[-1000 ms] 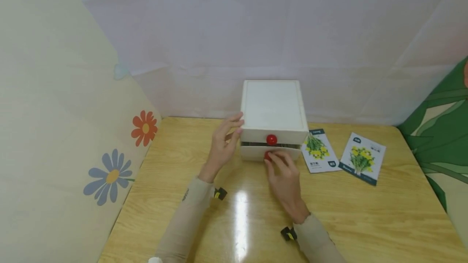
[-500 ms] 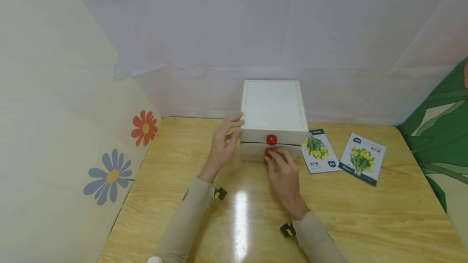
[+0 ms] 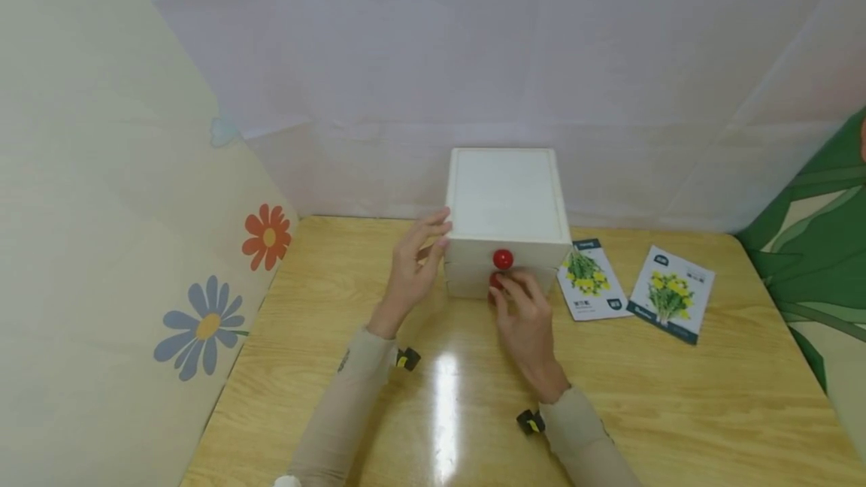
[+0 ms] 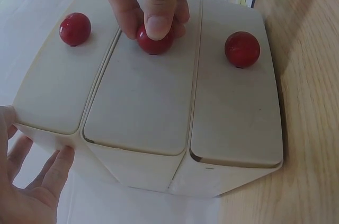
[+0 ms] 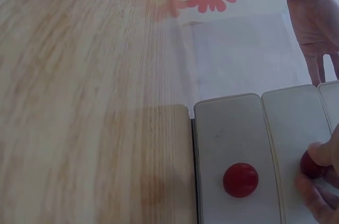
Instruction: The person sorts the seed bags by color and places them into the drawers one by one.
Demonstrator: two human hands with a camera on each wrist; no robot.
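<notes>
A small white cabinet [image 3: 504, 194] with three stacked drawers stands against the back cloth in the head view. My right hand [image 3: 529, 329] pinches the round red knob [image 4: 153, 46] of the middle drawer [image 4: 140, 99] between thumb and fingers. That drawer's front sits level with the top and bottom ones in the left wrist view. My left hand [image 3: 413, 265] rests its extended fingertips on the cabinet's left side, near the front upper corner. Red knobs also mark the top drawer [image 4: 47, 94] and the bottom drawer [image 4: 235, 113]. The drawers' contents are hidden.
Two seed-packet-like cards with yellow-flowered greens, a left card [image 3: 594, 284] and a right card [image 3: 671, 295], lie right of the cabinet on the wooden table [image 3: 744, 397]. White cloth [image 3: 406, 81] hangs behind. A flower-printed panel [image 3: 135, 246] borders the left.
The middle drawer has slid in, and the dark gap above its front has closed. My right hand moved slightly forward with the knob; my left hand stayed put.
</notes>
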